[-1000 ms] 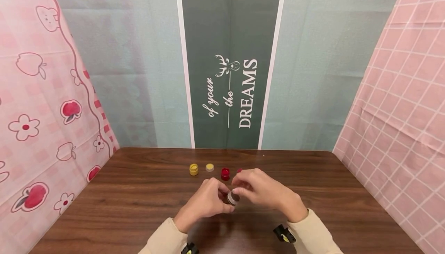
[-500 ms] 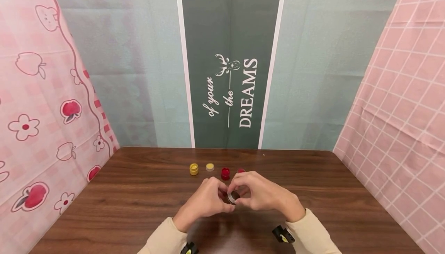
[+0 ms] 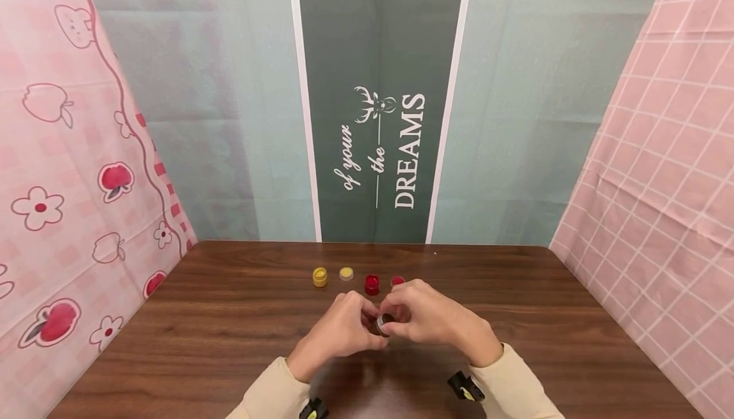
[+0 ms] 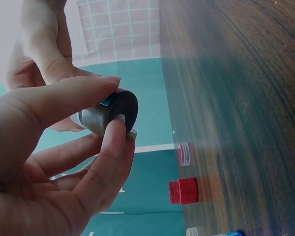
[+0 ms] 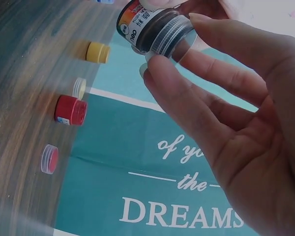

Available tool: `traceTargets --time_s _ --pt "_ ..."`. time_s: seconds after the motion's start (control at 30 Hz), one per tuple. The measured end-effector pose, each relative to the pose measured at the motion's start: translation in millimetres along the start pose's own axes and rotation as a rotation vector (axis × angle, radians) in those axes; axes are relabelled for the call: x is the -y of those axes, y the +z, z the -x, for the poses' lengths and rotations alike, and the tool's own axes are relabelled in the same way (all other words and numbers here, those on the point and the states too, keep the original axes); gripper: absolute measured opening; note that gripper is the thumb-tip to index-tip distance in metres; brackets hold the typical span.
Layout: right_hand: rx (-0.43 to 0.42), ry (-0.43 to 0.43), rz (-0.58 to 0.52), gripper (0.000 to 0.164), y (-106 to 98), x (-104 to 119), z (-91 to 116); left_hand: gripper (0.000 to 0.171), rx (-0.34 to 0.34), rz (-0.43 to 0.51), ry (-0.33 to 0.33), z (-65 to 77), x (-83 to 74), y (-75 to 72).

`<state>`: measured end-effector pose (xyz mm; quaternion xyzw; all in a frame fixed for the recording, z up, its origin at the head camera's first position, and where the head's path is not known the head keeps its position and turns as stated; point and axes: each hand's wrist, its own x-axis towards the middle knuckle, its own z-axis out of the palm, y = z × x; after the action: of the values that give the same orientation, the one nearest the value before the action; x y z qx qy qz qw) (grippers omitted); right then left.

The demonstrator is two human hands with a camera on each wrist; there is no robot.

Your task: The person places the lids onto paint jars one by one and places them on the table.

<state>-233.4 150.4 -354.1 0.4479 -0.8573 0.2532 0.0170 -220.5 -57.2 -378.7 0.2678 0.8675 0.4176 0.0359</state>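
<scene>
Above the table, my left hand [image 3: 341, 326] grips a small dark paint jar [image 5: 146, 29] by its body, thumb on one side and fingers on the other. The jar is tilted on its side, its label partly showing in the right wrist view. My right hand [image 3: 432, 318] pinches the clear ribbed lid [image 5: 171, 38] at the jar's mouth between thumb and fingers. The lid sits against the jar; whether it is still threaded on I cannot tell. In the left wrist view the jar's dark base [image 4: 124, 110] faces the camera.
Beyond the hands on the wooden table [image 3: 229, 330] stand an open yellow paint jar [image 3: 319, 277], a yellow lid [image 3: 346, 274], an open red paint jar [image 3: 372, 285] and a red lid [image 3: 397, 281]. A blue object [image 4: 232, 233] shows at the left wrist view's edge.
My right hand's fingers have come in around the lid, from a looser position over the jar's mouth. The left hand and the jar have stayed almost in place.
</scene>
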Motion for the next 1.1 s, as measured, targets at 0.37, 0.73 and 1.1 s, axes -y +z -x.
traceTargets --time_s 0.37,0.73,1.1 --pt "-0.011 0.035 0.026 0.004 1.5 0.3 -2.4 0.019 0.021 0.013 -0.016 -0.3 -1.3 2.6" --pt "0.011 -0.051 -0.079 0.029 -1.4 -3.3 2.8 0.017 0.012 0.025 0.01 0.0 0.9 -0.2" --pt "0.014 -0.053 -0.091 0.025 1.1 -4.0 1.6 0.017 0.012 0.02 -0.004 -0.7 1.5 -1.4"
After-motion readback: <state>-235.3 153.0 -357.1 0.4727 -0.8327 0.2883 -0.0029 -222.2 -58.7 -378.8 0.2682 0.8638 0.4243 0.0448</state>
